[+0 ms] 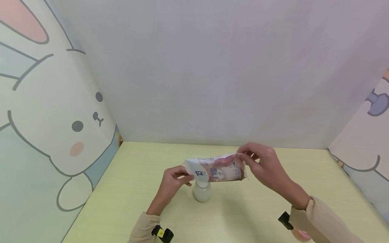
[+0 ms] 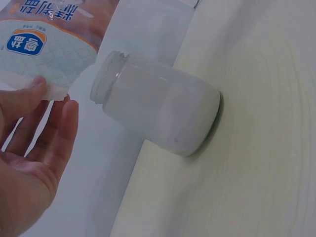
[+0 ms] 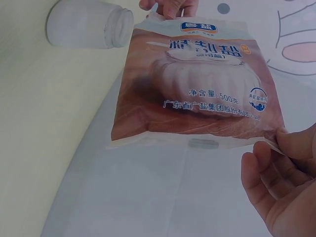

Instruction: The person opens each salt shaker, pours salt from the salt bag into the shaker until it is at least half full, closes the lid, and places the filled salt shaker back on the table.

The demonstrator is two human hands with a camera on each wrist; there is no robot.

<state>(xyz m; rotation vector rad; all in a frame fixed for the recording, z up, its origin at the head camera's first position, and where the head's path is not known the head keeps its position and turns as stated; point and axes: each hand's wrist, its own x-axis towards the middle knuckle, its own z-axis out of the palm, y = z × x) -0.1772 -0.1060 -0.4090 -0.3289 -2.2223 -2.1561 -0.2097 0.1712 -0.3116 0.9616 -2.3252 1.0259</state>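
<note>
The table (image 1: 133, 192) runs wide to both sides of me, its far edge against the wall (image 1: 212, 74). My left hand (image 1: 172, 185) and right hand (image 1: 265, 164) pinch opposite ends of the salt bag (image 1: 223, 169), raised near the whitish jar (image 1: 202, 193). It's brown, pale-ended, blue-lettered, perhaps rather slack.

The packet (image 3: 197, 81) is brown and white with blue lettering; the jar (image 2: 158, 103) is whitish. The tabletop (image 1: 136, 182) shows pale-yellow grain. The left wall (image 1: 33, 185) bears a white, grey-outlined rabbit (image 1: 54, 108).
</note>
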